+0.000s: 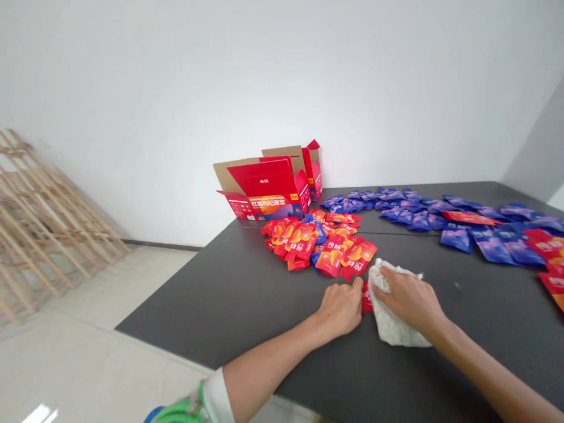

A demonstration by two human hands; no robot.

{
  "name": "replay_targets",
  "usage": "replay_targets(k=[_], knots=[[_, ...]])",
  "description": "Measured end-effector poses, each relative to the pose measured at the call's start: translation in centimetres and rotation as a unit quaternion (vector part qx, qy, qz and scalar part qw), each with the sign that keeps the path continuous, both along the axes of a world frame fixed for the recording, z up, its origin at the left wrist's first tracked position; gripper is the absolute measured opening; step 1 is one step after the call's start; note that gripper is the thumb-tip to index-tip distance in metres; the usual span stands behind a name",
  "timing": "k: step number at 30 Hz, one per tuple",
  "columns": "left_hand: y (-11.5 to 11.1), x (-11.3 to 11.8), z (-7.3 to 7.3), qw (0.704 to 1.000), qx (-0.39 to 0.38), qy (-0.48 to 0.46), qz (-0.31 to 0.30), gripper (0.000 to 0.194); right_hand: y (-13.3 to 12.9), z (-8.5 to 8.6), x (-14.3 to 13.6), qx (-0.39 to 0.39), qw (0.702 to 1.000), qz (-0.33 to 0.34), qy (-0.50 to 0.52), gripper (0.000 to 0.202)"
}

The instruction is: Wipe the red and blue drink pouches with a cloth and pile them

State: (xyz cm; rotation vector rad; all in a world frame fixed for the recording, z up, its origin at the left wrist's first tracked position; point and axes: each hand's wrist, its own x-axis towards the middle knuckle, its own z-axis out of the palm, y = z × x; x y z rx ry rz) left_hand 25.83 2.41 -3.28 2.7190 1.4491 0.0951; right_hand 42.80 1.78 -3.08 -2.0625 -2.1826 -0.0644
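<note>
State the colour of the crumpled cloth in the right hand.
The crumpled cloth is off-white, seen best in the head view.

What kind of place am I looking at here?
Perhaps a packing or sorting room: glossy red pouches and glossy blue pouches lie across a dark grey table, with open red cardboard boxes near a plain white wall.

Open cartons at far left corner of surface, one partly behind the other, wall behind. Pouch pile before cartons. Cloth nearer, right of pile. More pouches spread along far right. Wooden rack on floor, left of surface.
</note>
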Motion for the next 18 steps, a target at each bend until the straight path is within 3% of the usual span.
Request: replay_targets(k=[3,6,8,13,18], knots=[[0.0,0.0,0.0,1.000,0.000,-0.003,-0.003,0.020,0.0,0.2,0.1,0.008,0.999,-0.035,-0.018,0.033],[0.1,-0.1,-0.1,1.000,-0.002,0.002,-0.008,0.020,-0.4,0.1,-0.6,0.002,0.999,0.051,-0.007,0.030],[0.1,-0.1,0.0,1.000,-0.003,0.004,-0.012,0.021,-0.4,0.1,-0.9,-0.003,0.998,0.063,0.000,0.029],[0.0,0.0,0.1,1.000,0.003,0.004,-0.005,0.021,0.4,0.0,0.4,0.004,0.998,-0.049,-0.027,0.034],[0.0,-0.1,-0.2,1.000,0.012,-0.006,-0.011,0.022,0.1,-1.2,-0.1,0.000,0.997,0.071,-0.026,0.035]])
